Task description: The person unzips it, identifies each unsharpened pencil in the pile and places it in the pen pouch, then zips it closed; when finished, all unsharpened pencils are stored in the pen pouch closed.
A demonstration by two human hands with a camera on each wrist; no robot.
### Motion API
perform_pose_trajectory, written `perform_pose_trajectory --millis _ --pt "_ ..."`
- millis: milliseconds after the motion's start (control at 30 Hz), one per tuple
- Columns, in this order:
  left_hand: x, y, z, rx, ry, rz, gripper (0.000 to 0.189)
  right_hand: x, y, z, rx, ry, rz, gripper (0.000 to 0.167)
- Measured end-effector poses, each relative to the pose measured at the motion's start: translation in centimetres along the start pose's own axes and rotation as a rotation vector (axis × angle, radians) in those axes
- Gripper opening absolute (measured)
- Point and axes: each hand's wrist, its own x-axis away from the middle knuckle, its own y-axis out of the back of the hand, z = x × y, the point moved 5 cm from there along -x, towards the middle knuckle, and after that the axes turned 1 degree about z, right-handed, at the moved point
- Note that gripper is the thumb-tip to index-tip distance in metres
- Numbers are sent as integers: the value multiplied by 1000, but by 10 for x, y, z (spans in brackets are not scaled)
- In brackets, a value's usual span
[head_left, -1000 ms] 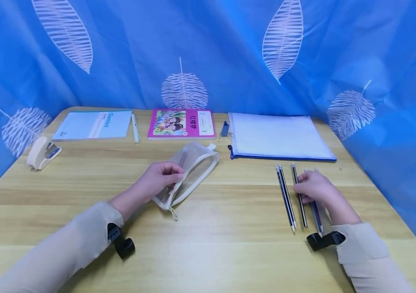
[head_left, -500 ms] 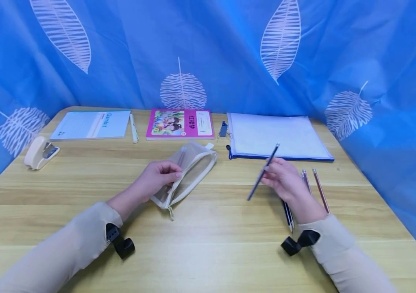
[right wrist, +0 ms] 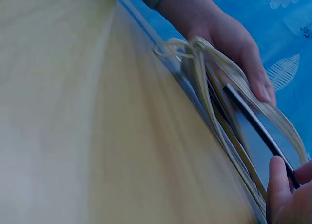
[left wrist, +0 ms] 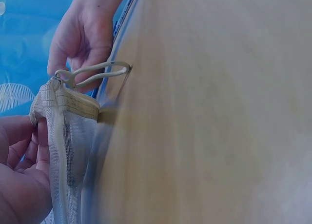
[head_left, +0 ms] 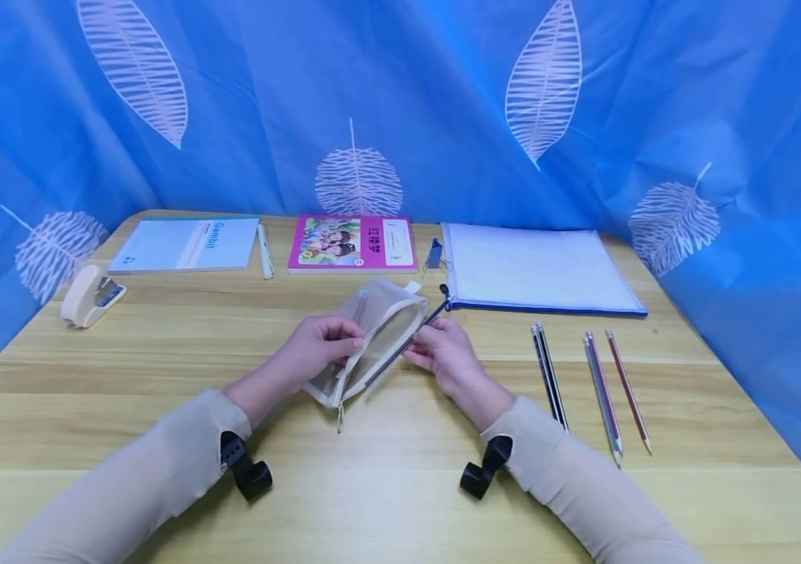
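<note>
A beige mesh pencil case [head_left: 373,296] lies on the table with its zipped mouth spread apart. My left hand [head_left: 319,348] pinches the near-left edge of that mouth. Between the thumb and fingers of my right hand [head_left: 451,362] is a dark pencil [head_left: 387,368], slanting along the right rim of the mouth. In the right wrist view this pencil [right wrist: 256,122] has its end inside the mouth, above several pencils [right wrist: 229,116] in the case. The zip's cord loop [left wrist: 97,72] hangs at the case's near end in the left wrist view.
To the right lie two dark striped pencils [head_left: 548,372], another pair [head_left: 603,395] and a red pencil [head_left: 629,392]. Behind are a white zip folder [head_left: 541,266], binder clip [head_left: 434,254], pink book [head_left: 352,244], pen [head_left: 265,252] and notebook [head_left: 189,244]. A stapler [head_left: 90,298] stands left.
My right hand has picked up a dark pencil from those on the right and carried it left to the pencil case's mouth. My left hand keeps its hold on the case.
</note>
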Motion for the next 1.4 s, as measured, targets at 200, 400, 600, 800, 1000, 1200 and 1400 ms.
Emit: perform_pose_trajectory --millis 200,400,600,800,1000,1200,1400 --pt "0 -3 -2 25 -4 -3 20 0 -27 -13 17 -16 36 23" --pt "1 -3 -1 37 0 -35 20 1 -38 -22 41 -53 74 17" --pt "1 -3 -1 34 -12 -34 20 -3 -41 -23 102 -85 124 20" --pt "0 -3 -1 34 -18 -42 19 -2 -37 -23 139 -92 135 23" --pt "-1 2 -3 8 -8 -80 20 6 -32 -21 143 -79 189 16" --pt "-3 9 -11 78 -4 -109 24 25 -26 -16 282 -35 339 6" --pt "-7 10 -17 241 29 -157 21 46 -31 -22 429 -60 562 26"
